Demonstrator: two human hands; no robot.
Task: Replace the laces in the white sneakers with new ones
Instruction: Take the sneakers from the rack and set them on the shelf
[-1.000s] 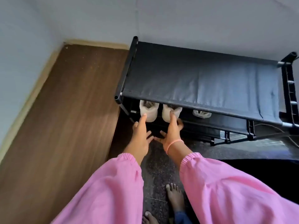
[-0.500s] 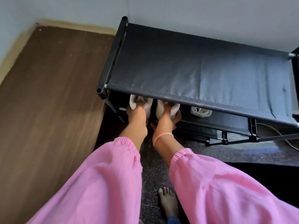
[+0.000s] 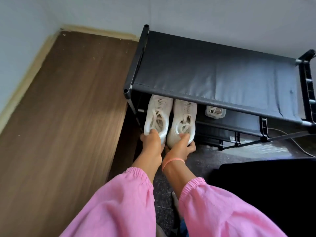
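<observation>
Two white sneakers stick out heel-first from under the top shelf of a black shoe rack [image 3: 213, 100]. My left hand [image 3: 152, 142] grips the heel of the left sneaker [image 3: 158, 113], fingers hooked into its opening. My right hand [image 3: 181, 147], with a pink band on the wrist, grips the heel of the right sneaker [image 3: 183, 118] the same way. Both sneakers are laced with whitish laces. Their toes are hidden under the shelf's dark fabric.
A small clear packet holding white laces [image 3: 215, 112] lies on the lower shelf to the right of the sneakers. A brown wooden surface [image 3: 68, 117] fills the left. A cable [image 3: 294, 141] runs along the speckled floor at the right. A bare foot [image 3: 176, 200] stands below.
Both hands reached under the shelf, took the sneakers by the heels and drew them out toward me; much more of each sneaker shows now.
</observation>
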